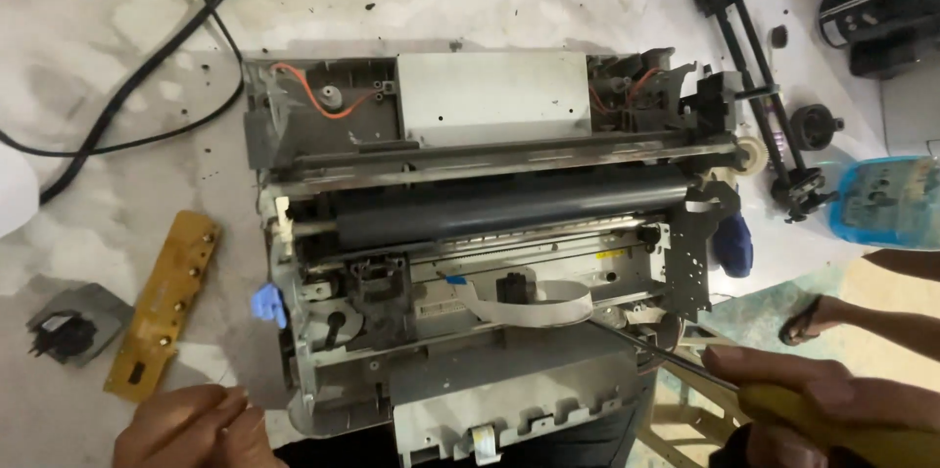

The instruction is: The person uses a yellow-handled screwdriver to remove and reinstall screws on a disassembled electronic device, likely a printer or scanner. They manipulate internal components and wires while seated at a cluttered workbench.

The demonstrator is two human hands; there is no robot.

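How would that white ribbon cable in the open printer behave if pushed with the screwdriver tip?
The ribbon cable is thin and curves in a loose loop, so it would probably flex aside rather than resist. It looks light and springy. The screwdriver shaft in the right hand is narrow metal, so a hard poke might crease it.

**Materials and finish, opened printer**

Printer chassis (470, 233): grey plastic and dull sheet metal, dusty. Platen roller (509, 209): matt black rubber, smooth. Far cover plate (490, 96): flat pale metal, satin. Ribbon cable (534, 306): thin glossy white plastic. Circuit strip (162, 302), left: matt yellow-brown board. Screwdriver (744, 395), right: bright steel shaft, glossy yellow plastic handle. Table (117, 204): rough, stained white surface.
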